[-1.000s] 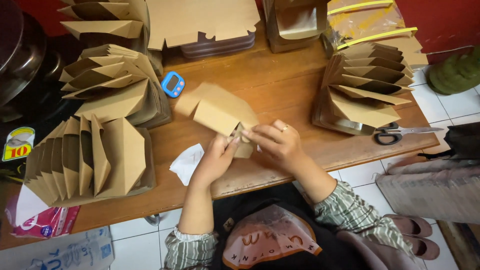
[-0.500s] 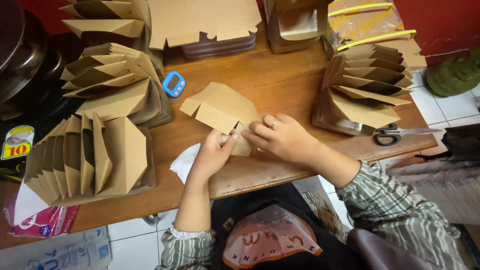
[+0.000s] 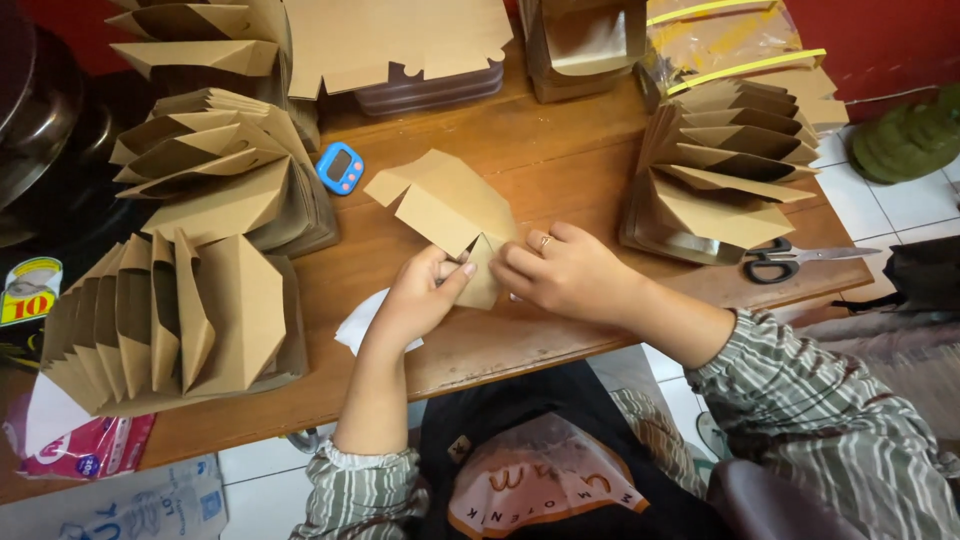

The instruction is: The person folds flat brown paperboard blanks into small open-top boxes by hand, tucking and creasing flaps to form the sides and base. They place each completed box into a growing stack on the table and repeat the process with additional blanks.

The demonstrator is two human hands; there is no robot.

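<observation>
Both hands met over a brown card blank (image 3: 447, 210) that lay near the middle of the wooden table (image 3: 570, 150). The left hand (image 3: 422, 298) reached in from below, forearm nearly upright in the view, its grip pinched narrow on the blank's lower flap, thumb on top. The right hand (image 3: 567, 272) came in from the right — a ring on one finger — and its grip was closed on the same flap beside the left thumb. A white paper (image 3: 358, 322) lay under the left wrist. A blue timer (image 3: 340, 167) sat just left of the blank. Fanned stacks of folded card stood at the left (image 3: 170, 320) and the right (image 3: 725, 165), with scissors (image 3: 790, 262) near the table's right edge. The bare wood between the stacks — around the blank and toward the near edge — left the hands room. Past the table's right end the floor (image 3: 905, 200) was white tile.
</observation>
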